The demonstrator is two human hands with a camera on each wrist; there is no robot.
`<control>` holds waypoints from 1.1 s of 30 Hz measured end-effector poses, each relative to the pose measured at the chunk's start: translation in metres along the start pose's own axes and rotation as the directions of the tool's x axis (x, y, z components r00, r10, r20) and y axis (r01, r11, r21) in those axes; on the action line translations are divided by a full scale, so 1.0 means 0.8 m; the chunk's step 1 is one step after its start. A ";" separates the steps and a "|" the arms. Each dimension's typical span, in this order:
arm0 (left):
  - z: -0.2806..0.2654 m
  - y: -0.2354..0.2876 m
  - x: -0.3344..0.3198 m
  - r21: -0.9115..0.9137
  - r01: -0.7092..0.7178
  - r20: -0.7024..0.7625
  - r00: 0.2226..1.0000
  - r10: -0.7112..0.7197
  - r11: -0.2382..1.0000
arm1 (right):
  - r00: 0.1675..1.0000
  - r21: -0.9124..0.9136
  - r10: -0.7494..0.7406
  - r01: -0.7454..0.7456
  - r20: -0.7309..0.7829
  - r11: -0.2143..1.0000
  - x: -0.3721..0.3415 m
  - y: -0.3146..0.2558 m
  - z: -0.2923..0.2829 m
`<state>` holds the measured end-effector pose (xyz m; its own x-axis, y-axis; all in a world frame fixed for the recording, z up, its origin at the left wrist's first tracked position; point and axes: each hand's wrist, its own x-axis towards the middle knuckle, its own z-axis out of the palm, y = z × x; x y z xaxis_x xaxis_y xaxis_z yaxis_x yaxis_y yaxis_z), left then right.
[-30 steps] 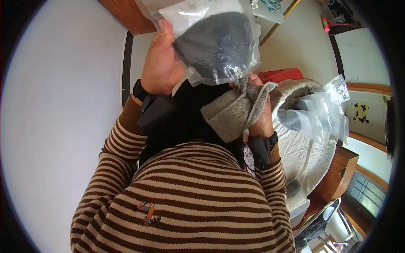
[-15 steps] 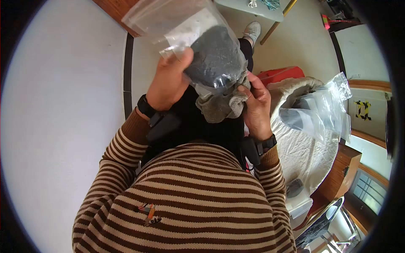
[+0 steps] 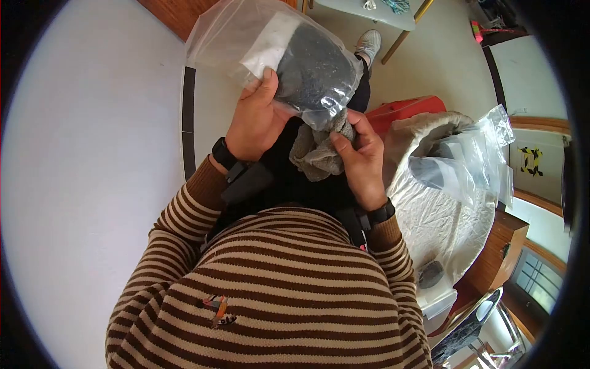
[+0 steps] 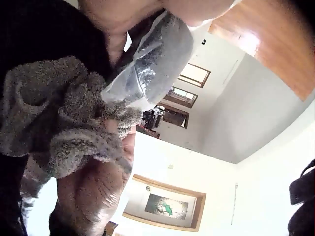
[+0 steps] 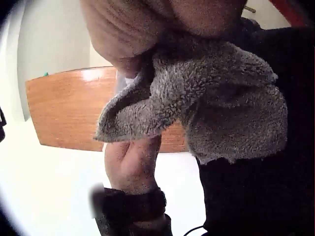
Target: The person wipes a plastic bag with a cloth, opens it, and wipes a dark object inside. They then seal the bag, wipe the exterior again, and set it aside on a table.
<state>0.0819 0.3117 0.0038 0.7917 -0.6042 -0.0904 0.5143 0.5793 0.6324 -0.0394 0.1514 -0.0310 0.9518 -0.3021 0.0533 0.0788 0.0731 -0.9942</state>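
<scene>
My left hand (image 3: 255, 126) grips a see-through plastic bag (image 3: 316, 71) by its left side, thumb on top near a white label (image 3: 270, 46). Something flat and dark grey, its kind not plain, fills the bag's right part. At the bag's lower right corner, my right hand (image 3: 367, 160) pinches a fluffy grey cloth (image 3: 316, 154) between thumb and fingers. The cloth hangs bunched below the bag and overlaps its bottom edge. In the right wrist view the cloth (image 5: 206, 98) droops from the fingers; in the left wrist view the bag (image 4: 157, 59) tilts above it.
To the right, several plastic bags (image 3: 467, 160) lie on a cream cloth cover (image 3: 430, 215), with a dark grey lump (image 3: 430, 273) lower down. A red case (image 3: 405, 111) stands behind. A pale wall or panel (image 3: 92, 184) runs along the left; a chair (image 3: 369, 12) is ahead.
The bag has shifted left and tilted, baring its empty upper part. The cloth, which was draped over my right palm, is now bunched in the fingers at the bag's lower corner.
</scene>
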 end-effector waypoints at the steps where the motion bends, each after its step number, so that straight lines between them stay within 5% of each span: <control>1: 0.000 -0.004 0.001 0.003 -0.003 0.002 1.000 0.003 1.000 | 0.999 -0.011 -0.019 0.019 0.040 1.000 -0.001 0.003 -0.005; 4: -0.005 -0.007 -0.002 0.010 -0.008 0.001 1.000 0.008 1.000 | 0.991 -0.026 -0.053 0.057 0.121 0.998 -0.003 0.004 -0.006; 7: -0.009 -0.005 -0.003 0.026 0.038 -0.064 0.997 -0.036 0.999 | 0.933 -0.373 -0.193 0.302 0.303 0.877 0.004 -0.003 -0.009; 12: -0.014 0.002 -0.004 0.067 0.039 -0.086 0.996 -0.033 0.997 | 0.862 -0.517 -0.205 0.451 0.464 0.727 0.017 0.006 -0.040; 14: -0.022 0.004 -0.002 0.082 0.025 -0.063 0.998 -0.020 0.996 | 0.975 -0.274 0.038 0.024 0.220 0.962 0.021 0.009 -0.064; 15: -0.023 0.004 -0.002 0.088 0.017 -0.052 0.999 -0.013 0.996 | 0.995 -0.090 0.048 -0.041 0.082 0.995 0.025 -0.003 -0.067; 16: -0.022 0.004 -0.003 0.086 0.013 -0.054 0.998 -0.009 0.996 | 0.995 0.104 0.086 -0.080 -0.052 0.991 0.030 -0.016 -0.069; 20: -0.004 0.000 -0.007 0.024 0.010 -0.057 0.998 -0.008 1.000 | 0.977 0.207 -0.017 0.063 -0.215 0.976 0.028 -0.077 -0.047; 22: 0.008 -0.003 -0.005 0.001 0.036 -0.005 0.999 -0.036 0.999 | 0.926 -0.329 -0.370 0.326 -0.078 0.886 0.030 -0.086 -0.019; 24: 0.015 -0.006 -0.006 -0.008 0.050 0.025 0.998 -0.050 0.999 | 0.814 -0.601 -0.516 0.558 0.266 0.572 0.041 -0.084 0.010; 27: 0.008 -0.015 -0.013 0.232 0.014 -0.065 0.998 0.001 0.973 | 0.784 -0.674 -0.535 0.582 0.316 0.455 0.051 -0.062 0.027; 28: 0.004 -0.017 -0.012 0.235 0.011 -0.068 0.998 0.005 0.972 | 0.766 -0.702 -0.540 0.595 0.349 0.391 0.057 -0.055 0.029; 33: 0.001 -0.019 -0.007 0.075 0.022 -0.026 0.999 -0.020 0.997 | 0.793 -0.738 -0.579 0.504 0.189 0.450 0.100 -0.037 -0.006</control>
<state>0.0694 0.3057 -0.0044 0.7894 -0.6013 -0.1234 0.5058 0.5233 0.6858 0.0331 0.1201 0.0023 0.7654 -0.1023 0.6354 0.2964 -0.8203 -0.4891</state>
